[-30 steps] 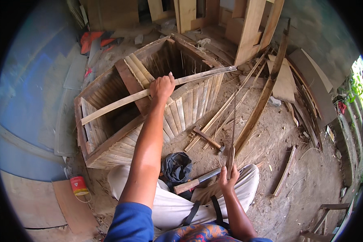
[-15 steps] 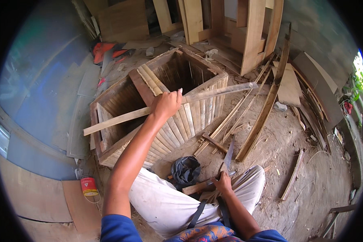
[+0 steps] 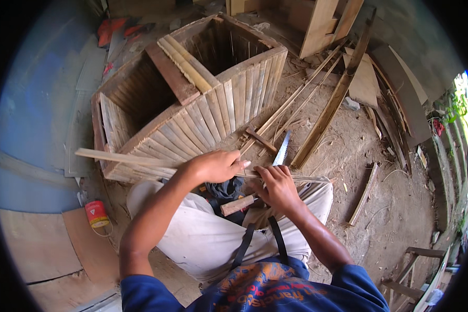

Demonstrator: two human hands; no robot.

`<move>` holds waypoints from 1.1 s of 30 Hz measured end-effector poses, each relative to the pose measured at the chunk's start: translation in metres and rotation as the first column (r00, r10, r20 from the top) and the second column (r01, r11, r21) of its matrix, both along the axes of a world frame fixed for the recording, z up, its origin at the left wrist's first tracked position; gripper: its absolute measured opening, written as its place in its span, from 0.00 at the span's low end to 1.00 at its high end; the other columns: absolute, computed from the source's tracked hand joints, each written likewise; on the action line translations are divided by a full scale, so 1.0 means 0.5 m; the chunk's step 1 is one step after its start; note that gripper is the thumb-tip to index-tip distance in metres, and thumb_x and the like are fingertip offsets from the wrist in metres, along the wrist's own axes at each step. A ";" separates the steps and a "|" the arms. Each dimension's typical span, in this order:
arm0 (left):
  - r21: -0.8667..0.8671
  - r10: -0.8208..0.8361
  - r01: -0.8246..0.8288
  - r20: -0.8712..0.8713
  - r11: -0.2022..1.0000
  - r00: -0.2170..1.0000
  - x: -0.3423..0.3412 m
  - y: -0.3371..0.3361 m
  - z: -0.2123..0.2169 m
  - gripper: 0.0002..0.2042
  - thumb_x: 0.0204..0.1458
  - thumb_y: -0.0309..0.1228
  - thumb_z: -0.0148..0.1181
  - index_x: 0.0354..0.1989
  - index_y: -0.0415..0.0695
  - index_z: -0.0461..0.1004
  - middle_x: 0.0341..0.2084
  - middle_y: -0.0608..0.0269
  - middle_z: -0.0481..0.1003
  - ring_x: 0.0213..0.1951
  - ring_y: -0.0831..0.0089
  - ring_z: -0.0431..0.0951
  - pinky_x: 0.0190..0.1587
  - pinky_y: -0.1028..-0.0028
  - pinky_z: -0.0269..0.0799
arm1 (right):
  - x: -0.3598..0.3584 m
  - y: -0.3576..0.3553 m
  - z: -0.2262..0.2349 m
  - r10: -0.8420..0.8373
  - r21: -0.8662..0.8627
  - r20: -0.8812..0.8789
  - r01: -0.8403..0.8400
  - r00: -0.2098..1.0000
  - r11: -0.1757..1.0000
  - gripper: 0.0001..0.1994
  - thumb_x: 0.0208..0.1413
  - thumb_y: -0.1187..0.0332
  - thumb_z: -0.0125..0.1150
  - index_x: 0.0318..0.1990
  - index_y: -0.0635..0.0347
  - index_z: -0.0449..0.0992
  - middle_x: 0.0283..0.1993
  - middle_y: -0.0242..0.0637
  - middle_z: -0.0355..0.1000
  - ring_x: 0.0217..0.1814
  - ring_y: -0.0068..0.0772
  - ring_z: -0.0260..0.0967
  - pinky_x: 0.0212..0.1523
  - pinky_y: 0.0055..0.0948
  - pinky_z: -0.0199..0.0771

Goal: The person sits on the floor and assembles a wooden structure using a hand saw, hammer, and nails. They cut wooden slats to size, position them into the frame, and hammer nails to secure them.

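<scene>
My left hand (image 3: 213,166) grips a long thin wooden slat (image 3: 119,157) that lies crosswise over my lap, just in front of a slatted wooden crate (image 3: 218,106). Close beside it, my right hand (image 3: 278,187) holds a hand saw. The saw's wooden handle (image 3: 236,205) sticks out to the left and its toothed blade (image 3: 282,151) points up across the slat. Both hands are near the middle of the slat. A dark cloth (image 3: 226,190) lies on my lap under the hands.
A hammer (image 3: 260,139) lies on the dirt by the crate. Long bamboo strips and a split plank (image 3: 322,119) lie to the right. A red can (image 3: 96,213) stands at the left on board sheets. A wooden stool frame (image 3: 416,270) is at the lower right.
My left hand has brought the slat down from the top of the crate to my lap. My right hand has raised the saw from the ground to the slat.
</scene>
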State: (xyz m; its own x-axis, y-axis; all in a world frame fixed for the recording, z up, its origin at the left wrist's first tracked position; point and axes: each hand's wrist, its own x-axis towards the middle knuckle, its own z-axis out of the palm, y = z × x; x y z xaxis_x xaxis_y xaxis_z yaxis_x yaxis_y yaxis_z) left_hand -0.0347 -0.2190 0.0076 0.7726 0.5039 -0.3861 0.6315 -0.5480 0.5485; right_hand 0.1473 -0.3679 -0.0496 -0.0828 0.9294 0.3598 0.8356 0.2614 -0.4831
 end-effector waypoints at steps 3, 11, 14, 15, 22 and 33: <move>-0.075 -0.121 0.122 0.019 0.990 0.993 -0.019 0.021 0.014 0.21 0.65 0.49 0.53 0.41 0.39 0.76 0.36 0.41 0.79 0.42 0.43 0.79 0.45 0.55 0.73 | 0.009 0.022 -0.021 0.063 -0.103 -0.064 -0.069 0.996 0.992 0.12 0.60 0.63 0.63 0.44 0.62 0.77 0.31 0.45 0.76 0.32 0.53 0.78 0.31 0.45 0.77; 0.212 -0.118 0.139 -0.110 0.967 0.987 -0.029 0.014 -0.023 0.17 0.62 0.43 0.57 0.37 0.38 0.80 0.32 0.43 0.80 0.41 0.43 0.80 0.46 0.51 0.74 | 0.009 0.057 -0.038 0.020 -0.264 -0.158 -0.062 0.987 0.962 0.14 0.61 0.61 0.63 0.31 0.64 0.75 0.20 0.52 0.72 0.26 0.62 0.72 0.28 0.50 0.70; 0.186 -0.122 0.149 -0.149 0.971 0.981 -0.026 0.020 -0.033 0.18 0.62 0.43 0.57 0.37 0.37 0.80 0.32 0.42 0.80 0.42 0.42 0.80 0.47 0.51 0.75 | 0.001 0.069 -0.052 -0.023 -0.295 -0.136 -0.019 0.990 0.955 0.15 0.60 0.58 0.63 0.31 0.62 0.76 0.19 0.51 0.72 0.26 0.61 0.74 0.29 0.50 0.73; 0.187 -0.124 0.154 -0.164 0.970 0.979 -0.025 0.023 -0.035 0.18 0.62 0.43 0.57 0.37 0.37 0.80 0.33 0.41 0.80 0.42 0.42 0.80 0.46 0.51 0.75 | -0.001 0.072 -0.057 -0.066 -0.318 -0.104 0.029 0.992 0.948 0.15 0.59 0.57 0.63 0.31 0.62 0.77 0.19 0.51 0.73 0.27 0.61 0.75 0.29 0.51 0.74; 0.285 -0.112 0.148 -0.140 0.947 0.984 -0.013 0.023 -0.078 0.18 0.62 0.42 0.57 0.36 0.38 0.82 0.31 0.39 0.80 0.39 0.42 0.82 0.44 0.51 0.77 | 0.001 0.077 -0.084 -0.122 -0.296 -0.069 0.096 0.990 0.950 0.19 0.59 0.55 0.64 0.25 0.62 0.76 0.18 0.51 0.72 0.25 0.60 0.74 0.29 0.51 0.73; 0.414 -0.111 0.106 -0.012 0.904 0.994 0.001 0.022 -0.057 0.21 0.59 0.49 0.58 0.32 0.41 0.81 0.25 0.46 0.81 0.32 0.46 0.83 0.35 0.53 0.79 | 0.053 0.090 -0.066 -0.097 -0.202 -0.053 0.085 0.994 0.976 0.20 0.57 0.54 0.65 0.24 0.63 0.75 0.17 0.50 0.69 0.23 0.58 0.72 0.27 0.48 0.71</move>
State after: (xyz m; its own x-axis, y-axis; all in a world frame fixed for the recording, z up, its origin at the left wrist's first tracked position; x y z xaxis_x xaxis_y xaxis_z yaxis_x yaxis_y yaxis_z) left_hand -0.0345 -0.2079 -0.0207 0.8350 0.5288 -0.1522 0.5499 -0.7920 0.2652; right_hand 0.1736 -0.3231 -0.0824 0.0222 0.9854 0.1685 0.8180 0.0790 -0.5698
